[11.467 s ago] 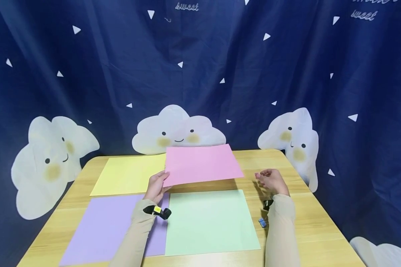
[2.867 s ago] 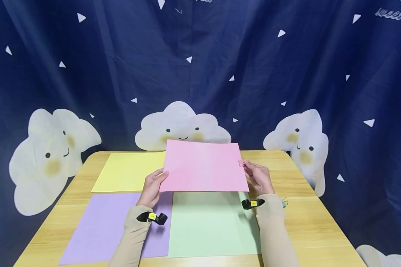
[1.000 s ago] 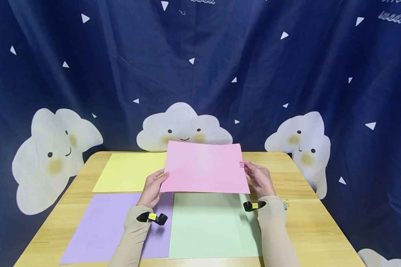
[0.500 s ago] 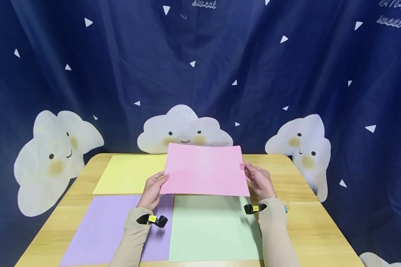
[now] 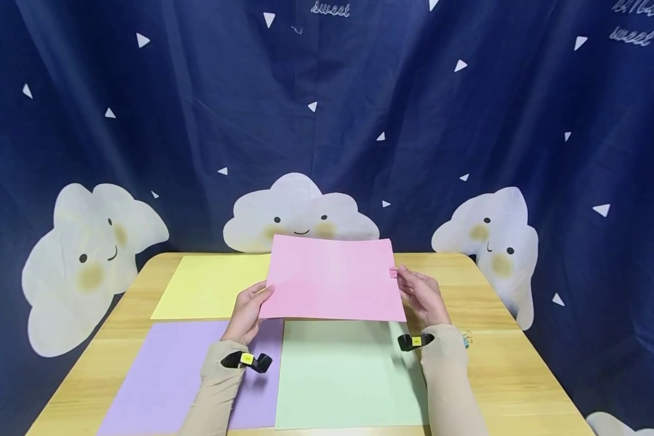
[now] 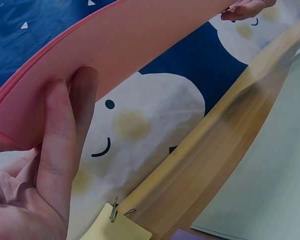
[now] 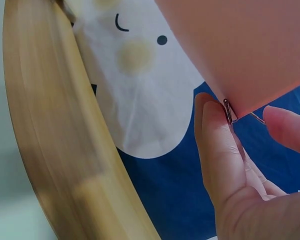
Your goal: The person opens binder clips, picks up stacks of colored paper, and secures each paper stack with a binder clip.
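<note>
Above the table, a stack of pink paper is raised and tilted. My left hand grips its left edge, thumb on the front and fingers behind, as the left wrist view shows. At the middle of the right edge sits a small pink binder clip. My right hand pinches this clip by its wire handles between thumb and fingers. In the right wrist view one wire handle lies by the fingertips, the other close to the thumb.
Yellow paper lies at the table's back left, with a binder clip's wire handles on it. Purple paper lies front left, green paper front right. A bluish binder clip sits beside the right sleeve. A dark blue curtain hangs behind.
Earlier my right hand was apart from the pink paper, holding something small and pink; now the clip is on the right edge with that hand at it. Over the last second both hands barely moved.
</note>
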Demonstrator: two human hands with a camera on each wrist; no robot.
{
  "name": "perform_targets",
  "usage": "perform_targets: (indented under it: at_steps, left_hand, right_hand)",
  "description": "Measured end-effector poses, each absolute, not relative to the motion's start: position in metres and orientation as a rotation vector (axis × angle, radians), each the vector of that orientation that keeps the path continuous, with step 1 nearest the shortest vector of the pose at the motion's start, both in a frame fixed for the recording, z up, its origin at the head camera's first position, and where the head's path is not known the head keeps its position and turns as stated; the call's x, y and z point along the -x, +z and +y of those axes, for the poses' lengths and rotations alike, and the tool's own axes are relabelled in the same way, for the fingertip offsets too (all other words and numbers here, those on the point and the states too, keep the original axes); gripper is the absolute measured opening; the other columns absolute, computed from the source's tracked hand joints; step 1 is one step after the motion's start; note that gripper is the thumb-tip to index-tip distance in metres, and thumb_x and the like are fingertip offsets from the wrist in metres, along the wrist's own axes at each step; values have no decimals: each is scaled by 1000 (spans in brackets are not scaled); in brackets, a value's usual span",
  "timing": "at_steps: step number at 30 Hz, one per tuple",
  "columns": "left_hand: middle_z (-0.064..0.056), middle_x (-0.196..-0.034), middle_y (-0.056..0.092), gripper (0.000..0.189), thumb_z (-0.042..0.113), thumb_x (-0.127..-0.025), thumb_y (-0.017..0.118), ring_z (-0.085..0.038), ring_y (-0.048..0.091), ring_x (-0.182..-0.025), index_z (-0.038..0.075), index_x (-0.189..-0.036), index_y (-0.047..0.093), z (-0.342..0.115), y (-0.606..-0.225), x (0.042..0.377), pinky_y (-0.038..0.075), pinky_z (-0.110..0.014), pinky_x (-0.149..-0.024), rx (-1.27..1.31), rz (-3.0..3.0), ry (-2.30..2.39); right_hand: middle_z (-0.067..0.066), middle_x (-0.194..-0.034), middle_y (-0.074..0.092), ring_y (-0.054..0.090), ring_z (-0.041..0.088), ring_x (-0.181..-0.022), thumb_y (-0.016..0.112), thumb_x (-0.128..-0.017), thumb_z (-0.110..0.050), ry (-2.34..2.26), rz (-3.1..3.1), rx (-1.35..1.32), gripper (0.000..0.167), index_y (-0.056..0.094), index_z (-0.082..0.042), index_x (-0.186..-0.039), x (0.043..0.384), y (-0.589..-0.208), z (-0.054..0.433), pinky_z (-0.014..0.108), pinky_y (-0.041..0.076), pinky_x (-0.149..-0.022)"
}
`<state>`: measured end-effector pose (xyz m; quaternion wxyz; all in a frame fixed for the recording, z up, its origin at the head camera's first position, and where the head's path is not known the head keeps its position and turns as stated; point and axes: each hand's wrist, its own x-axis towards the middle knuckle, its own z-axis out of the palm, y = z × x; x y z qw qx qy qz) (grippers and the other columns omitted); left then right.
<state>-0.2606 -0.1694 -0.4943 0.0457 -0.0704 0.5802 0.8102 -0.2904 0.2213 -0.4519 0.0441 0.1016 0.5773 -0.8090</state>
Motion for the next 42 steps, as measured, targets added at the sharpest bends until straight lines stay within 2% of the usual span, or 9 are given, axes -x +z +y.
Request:
perform_targets:
  at_steps: [10, 18, 22, 33, 42]
  left_hand:
    - [6, -87, 77, 48, 13, -105, 59, -7, 76, -77, -6, -148, 46, -171, -498, 259, 65, -24, -70, 220, 1770, 2478]
    - [6, -87, 76, 50, 14, -105, 60, -7, 76, -77, -7, -147, 46, -170, -498, 262, 65, -24, -70, 197, 1774, 2478]
    - [6, -87, 76, 50, 14, -105, 60, -7, 76, -78, -7, -148, 46, -171, -498, 260, 65, -24, -71, 200, 1782, 2476]
    - [7, -86, 76, 48, 13, -105, 58, -6, 75, -74, -8, -147, 45, -175, -498, 259, 64, -23, -68, 175, 1770, 2480]
    - [7, -87, 76, 49, 13, -105, 59, -6, 75, -75, -7, -148, 44, -172, -496, 261, 64, -21, -68, 189, 1766, 2482]
  right_hand:
    - [-3, -88, 79, 73, 8, -81, 67, -103, -24, -2415, 1817, -340, 26, 73, -3, -117, 291, -454, 220, 23, 65, -76]
    - [-3, -87, 79, 73, 9, -81, 66, -103, -23, -2433, 1803, -294, 18, 76, -8, -104, 290, -454, 223, 23, 65, -77]
    - [-3, -88, 79, 73, 9, -81, 64, -104, -21, -2431, 1820, -294, 23, 73, -3, -113, 288, -457, 221, 23, 65, -77]
    - [-3, -86, 79, 73, 9, -79, 65, -103, -20, -2433, 1841, -308, 28, 71, 1, -120, 289, -458, 218, 22, 64, -76]
    - [-2, -85, 79, 73, 9, -77, 66, -103, -20, -2451, 1828, -298, 21, 75, -3, -111, 291, -454, 220, 23, 65, -74]
